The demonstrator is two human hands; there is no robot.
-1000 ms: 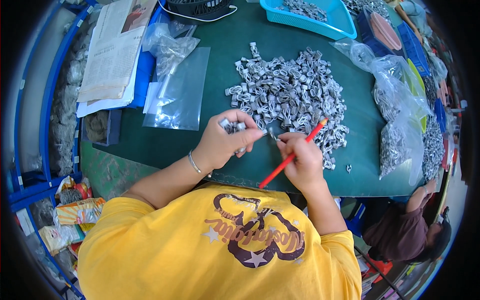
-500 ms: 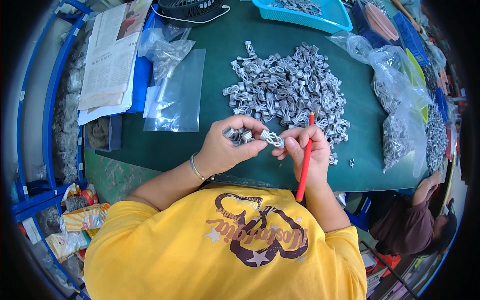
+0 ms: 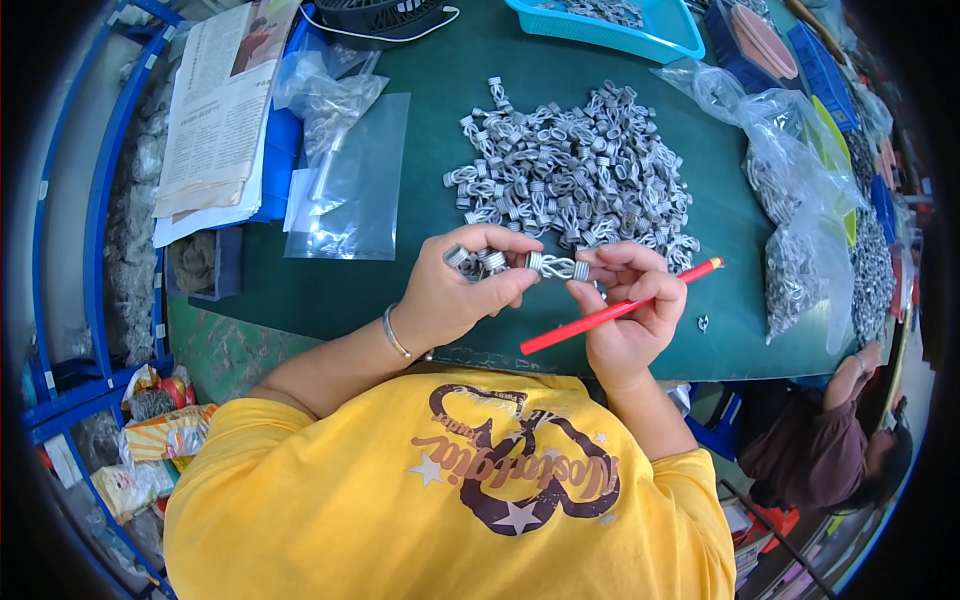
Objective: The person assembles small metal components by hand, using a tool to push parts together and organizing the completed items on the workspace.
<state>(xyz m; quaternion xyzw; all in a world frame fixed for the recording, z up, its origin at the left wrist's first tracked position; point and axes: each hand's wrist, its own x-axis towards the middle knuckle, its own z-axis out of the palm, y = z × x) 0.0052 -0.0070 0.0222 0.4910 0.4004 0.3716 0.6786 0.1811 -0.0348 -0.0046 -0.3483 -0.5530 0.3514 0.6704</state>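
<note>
Between both hands, above the near part of the green table, a small grey metal piece [image 3: 557, 268] lies level, with twisted wire loops in its middle and a ribbed collar at each end. My left hand [image 3: 467, 285] is closed, pinching its left collar between thumb and forefinger, and more such pieces [image 3: 475, 260] sit in the curl of its fingers. My right hand [image 3: 635, 310] holds the right collar at its fingertips. A red pencil-like stick [image 3: 600, 321] is also gripped there, slanting across the fingers. Just beyond the hands spreads a heap of like metal pieces [image 3: 575, 165].
Clear bags of grey pieces [image 3: 790, 220] lie at the right, a turquoise basket [image 3: 620, 42] at the back. Left are a flat plastic bag [image 3: 350, 200], newspapers [image 3: 215, 110] and a black fan [image 3: 380, 15]. A co-worker [image 3: 825, 440] is at far right.
The metal piece between my hands has turned from a slant to level. The red stick has swung from nearly upright to a flatter slant, and my right hand has rolled with it.
</note>
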